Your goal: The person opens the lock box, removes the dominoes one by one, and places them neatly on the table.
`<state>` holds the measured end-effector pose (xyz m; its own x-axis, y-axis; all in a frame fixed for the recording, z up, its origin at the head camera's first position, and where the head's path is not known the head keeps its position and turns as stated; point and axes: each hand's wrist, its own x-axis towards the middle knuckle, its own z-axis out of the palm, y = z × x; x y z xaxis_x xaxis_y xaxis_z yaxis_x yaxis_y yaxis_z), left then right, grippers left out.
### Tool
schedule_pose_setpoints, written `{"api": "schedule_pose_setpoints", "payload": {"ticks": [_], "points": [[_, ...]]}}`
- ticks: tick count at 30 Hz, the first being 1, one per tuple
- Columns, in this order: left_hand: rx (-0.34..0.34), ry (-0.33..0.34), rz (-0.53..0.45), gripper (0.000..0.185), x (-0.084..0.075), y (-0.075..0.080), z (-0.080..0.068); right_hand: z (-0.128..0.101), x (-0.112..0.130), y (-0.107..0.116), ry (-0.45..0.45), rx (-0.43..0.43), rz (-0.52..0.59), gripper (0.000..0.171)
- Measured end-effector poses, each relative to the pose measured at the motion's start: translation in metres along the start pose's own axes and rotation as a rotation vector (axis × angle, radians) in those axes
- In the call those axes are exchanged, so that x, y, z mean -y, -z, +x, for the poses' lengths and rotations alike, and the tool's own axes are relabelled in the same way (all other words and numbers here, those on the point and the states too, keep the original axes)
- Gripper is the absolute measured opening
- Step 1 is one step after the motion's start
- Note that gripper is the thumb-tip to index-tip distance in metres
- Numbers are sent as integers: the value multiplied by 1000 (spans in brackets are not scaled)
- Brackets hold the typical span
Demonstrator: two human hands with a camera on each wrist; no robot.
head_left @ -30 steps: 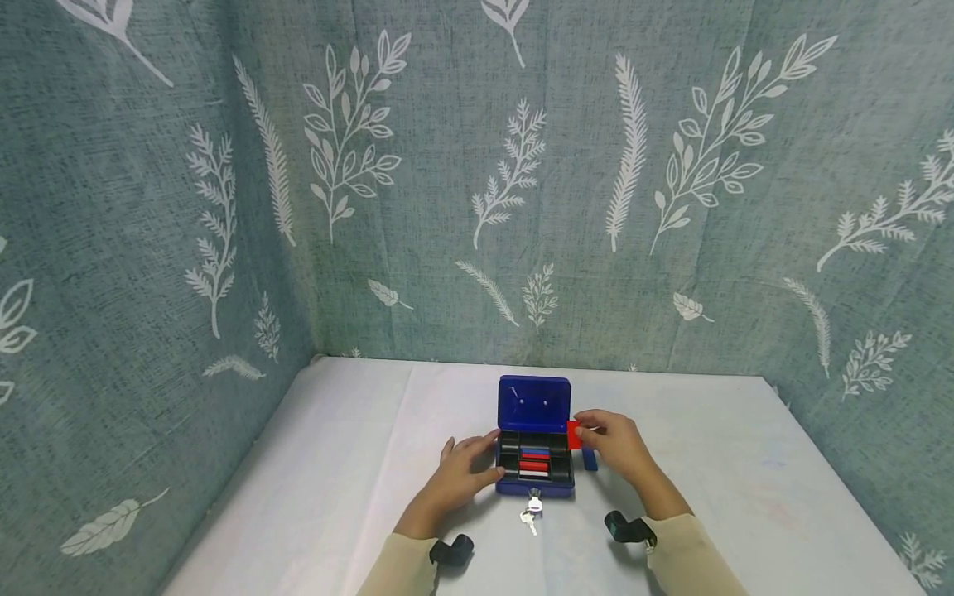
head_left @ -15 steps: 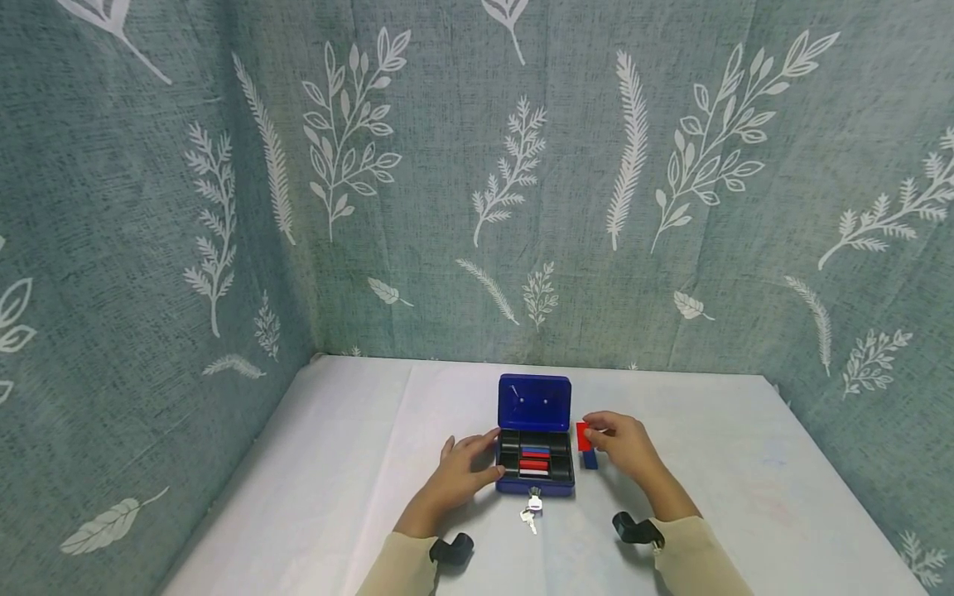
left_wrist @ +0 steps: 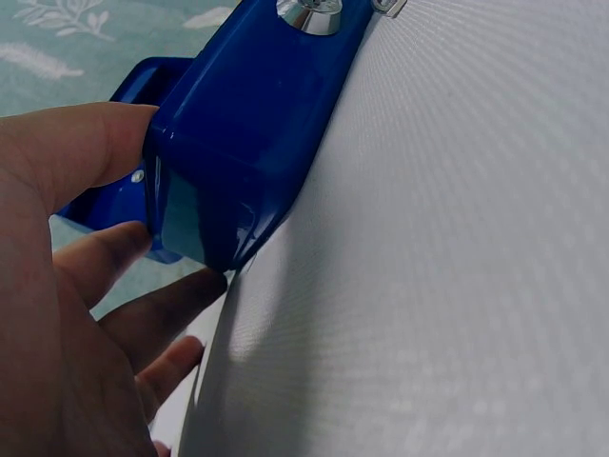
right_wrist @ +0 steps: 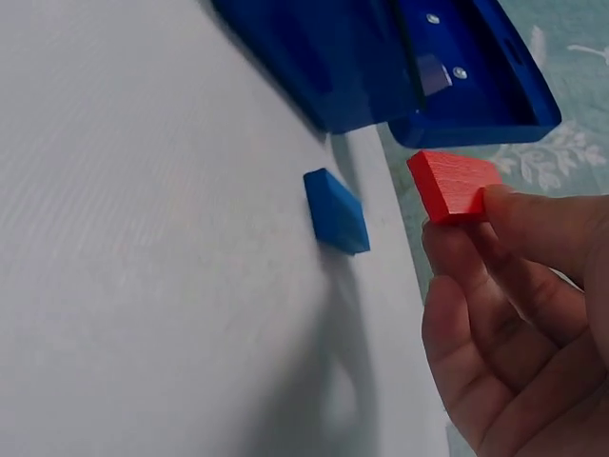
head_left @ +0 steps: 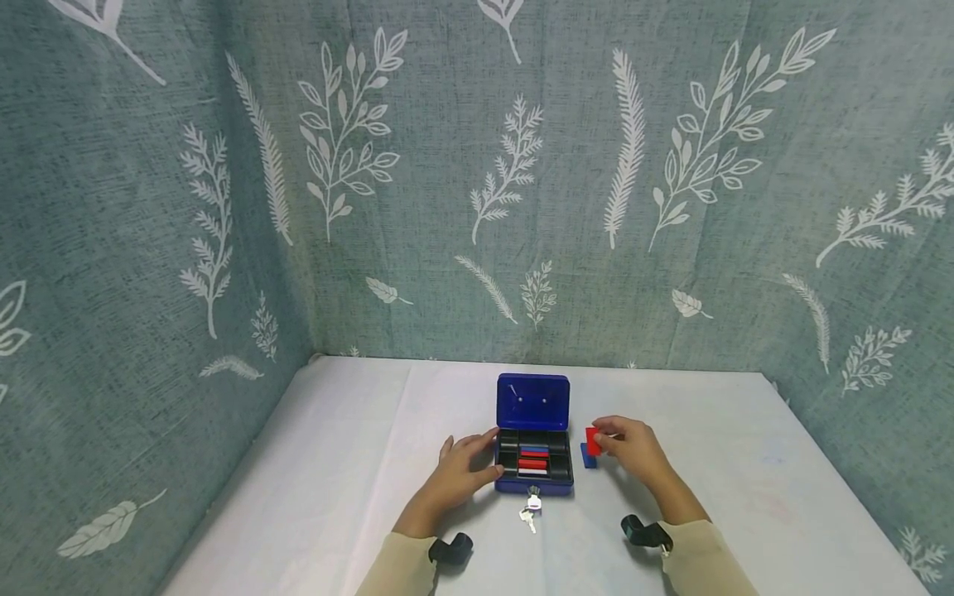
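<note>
A blue metal cash box [head_left: 533, 488] stands with its lid [head_left: 532, 401] raised. Its black inner tray [head_left: 559, 443] holds several red, blue and white pieces in the middle compartment. My left hand [head_left: 460, 473] rests against the box's left side, thumb at the top edge and fingers spread, as the left wrist view shows. My right hand [head_left: 632, 447] pinches a flat red wooden block [right_wrist: 452, 186] between thumb and fingers, to the right of the box. Below it in the head view, a flat blue block [right_wrist: 338, 214] lies on the table.
Keys [head_left: 528, 517] hang at the lock on the box's front. White cloth covers the table [head_left: 358, 463]. A green leaf-patterned curtain [head_left: 447, 314] stands behind the table and along its sides.
My right hand has carried the red block rightward, away from the box's right edge to above the blue block. My left hand stays at the box.
</note>
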<state>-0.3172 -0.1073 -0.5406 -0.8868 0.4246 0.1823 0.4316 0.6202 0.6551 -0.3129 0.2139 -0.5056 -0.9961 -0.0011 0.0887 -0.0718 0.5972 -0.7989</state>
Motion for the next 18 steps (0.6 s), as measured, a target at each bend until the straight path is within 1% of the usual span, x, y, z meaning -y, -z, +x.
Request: {"api": "schedule_pose_setpoints", "payload": {"ticks": [6,8,15,18], "points": [[-4,-7,-1,65,1,-1,-1,-2,-7,2,-7,0,-14,26],[-5,-14,-1,65,1,-1,-1,-2,-11,2,5,-2,-27,26],[-5,-14,0,65,1,-1,0,-2,-17,4,-42,6,-74,27],[-8,-20,1,65,2,-1,1,-2,-18,5,-45,11,-83,26]]}}
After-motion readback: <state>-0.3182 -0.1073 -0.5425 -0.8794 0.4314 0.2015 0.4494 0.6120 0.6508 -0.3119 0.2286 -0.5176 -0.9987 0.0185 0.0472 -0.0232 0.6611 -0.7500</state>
